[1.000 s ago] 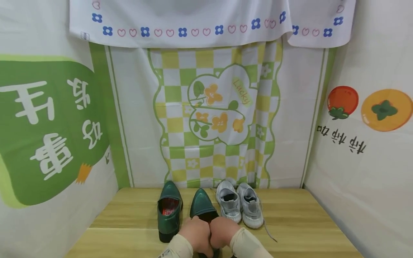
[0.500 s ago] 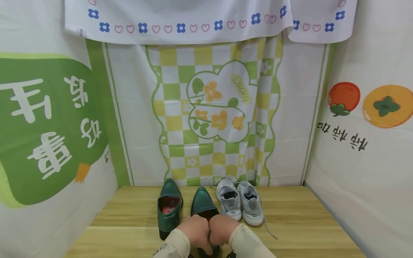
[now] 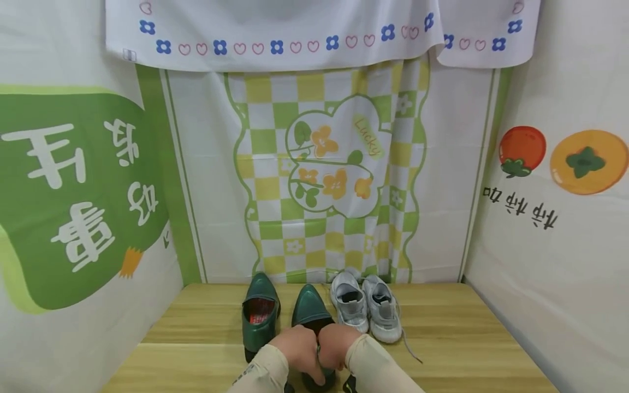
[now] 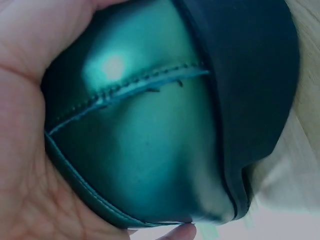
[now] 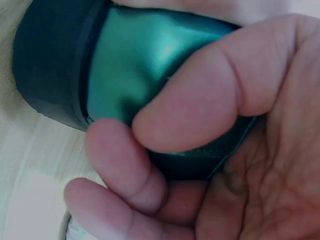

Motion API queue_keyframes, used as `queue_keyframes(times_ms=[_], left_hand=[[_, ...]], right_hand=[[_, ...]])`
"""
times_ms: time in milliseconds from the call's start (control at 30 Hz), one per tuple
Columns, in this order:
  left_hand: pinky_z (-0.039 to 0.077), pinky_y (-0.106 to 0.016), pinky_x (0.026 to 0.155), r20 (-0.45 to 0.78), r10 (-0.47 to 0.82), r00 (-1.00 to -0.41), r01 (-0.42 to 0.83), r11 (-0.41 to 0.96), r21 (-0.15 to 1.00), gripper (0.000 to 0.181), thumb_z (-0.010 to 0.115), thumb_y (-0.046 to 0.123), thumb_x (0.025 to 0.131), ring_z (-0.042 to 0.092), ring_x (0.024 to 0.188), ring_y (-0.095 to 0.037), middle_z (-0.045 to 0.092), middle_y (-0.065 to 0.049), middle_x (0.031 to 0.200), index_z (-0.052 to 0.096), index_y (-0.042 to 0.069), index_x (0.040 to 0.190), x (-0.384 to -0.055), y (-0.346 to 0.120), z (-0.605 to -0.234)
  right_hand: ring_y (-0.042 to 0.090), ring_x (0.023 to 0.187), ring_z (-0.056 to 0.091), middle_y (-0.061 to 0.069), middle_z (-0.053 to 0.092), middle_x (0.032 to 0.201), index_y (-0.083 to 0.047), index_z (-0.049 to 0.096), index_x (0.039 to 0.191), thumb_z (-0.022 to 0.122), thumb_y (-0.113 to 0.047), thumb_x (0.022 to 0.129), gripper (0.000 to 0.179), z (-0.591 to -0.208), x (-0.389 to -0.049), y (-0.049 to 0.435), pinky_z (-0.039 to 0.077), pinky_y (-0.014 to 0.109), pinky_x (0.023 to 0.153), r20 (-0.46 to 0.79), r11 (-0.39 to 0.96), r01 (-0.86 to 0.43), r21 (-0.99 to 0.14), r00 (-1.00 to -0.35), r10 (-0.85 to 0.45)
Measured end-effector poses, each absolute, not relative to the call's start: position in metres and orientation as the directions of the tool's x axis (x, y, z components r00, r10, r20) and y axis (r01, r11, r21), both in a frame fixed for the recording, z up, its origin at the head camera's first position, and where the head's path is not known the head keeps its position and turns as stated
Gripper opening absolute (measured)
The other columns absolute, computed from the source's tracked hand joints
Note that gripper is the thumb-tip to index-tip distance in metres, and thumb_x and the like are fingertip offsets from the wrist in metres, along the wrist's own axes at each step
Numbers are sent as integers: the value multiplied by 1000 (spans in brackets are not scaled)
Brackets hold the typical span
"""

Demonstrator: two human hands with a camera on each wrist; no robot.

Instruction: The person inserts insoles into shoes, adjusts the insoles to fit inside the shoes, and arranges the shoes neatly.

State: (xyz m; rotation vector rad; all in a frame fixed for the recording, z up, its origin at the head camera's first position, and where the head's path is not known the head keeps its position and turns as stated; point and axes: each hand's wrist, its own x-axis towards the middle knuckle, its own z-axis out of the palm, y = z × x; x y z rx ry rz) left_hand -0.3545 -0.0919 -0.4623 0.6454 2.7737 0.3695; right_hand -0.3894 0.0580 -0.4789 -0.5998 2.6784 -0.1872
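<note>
A pointed green loafer (image 3: 310, 305) stands toe-away on the wooden board in the head view. Both hands meet at its back. My left hand (image 3: 297, 349) grips the rim of the opening from the left, palm against the side in the left wrist view, where the stitched heel leather (image 4: 145, 145) and thick black heel (image 4: 255, 75) show. My right hand (image 3: 339, 345) holds the same loafer from the right. In the right wrist view its thumb (image 5: 192, 105) presses on the green leather, with the other fingers curled. The inside of the shoe is partly hidden by the hands.
The matching green loafer (image 3: 260, 334) stands to the left. Close on the right is a pair of grey sneakers (image 3: 350, 305), with a loose lace (image 3: 411, 350) trailing on the board (image 3: 457, 338). Printed cloth (image 3: 334, 229) hangs behind, and fabric walls flank both sides.
The head view shifts slightly. Both hands stay at the loafer's back, and a little more of its black heel shows below them. The other shoes stand where they were.
</note>
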Motion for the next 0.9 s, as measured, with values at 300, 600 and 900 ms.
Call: queue_keyframes(times_ms=[300,600,900], left_hand=[[53,-37,65,-78,481,-873,444,851,281,30,95,43,66,57,59,-10,62,11,60,71,27,62,-344,-95,-471],[53,-44,77,-113,489,-865,444,851,279,26,96,44,68,60,70,-15,66,14,65,74,29,67,-344,-93,-460],[53,-54,92,-155,478,-865,429,863,266,23,93,46,70,63,95,-24,69,15,74,76,31,71,-352,-90,-462]], right_hand=[[20,49,58,-2,62,57,-21,69,65,68,-14,89,24,-511,-392,61,49,37,49,-198,864,-432,-257,-852,-485],[20,51,56,-1,62,60,-20,68,67,70,-15,92,25,-475,-371,56,49,37,51,-253,888,-404,-217,-856,-451],[20,55,64,-2,70,64,-26,72,67,73,-27,92,26,-530,-431,63,53,38,52,-316,892,-401,-208,-836,-449]])
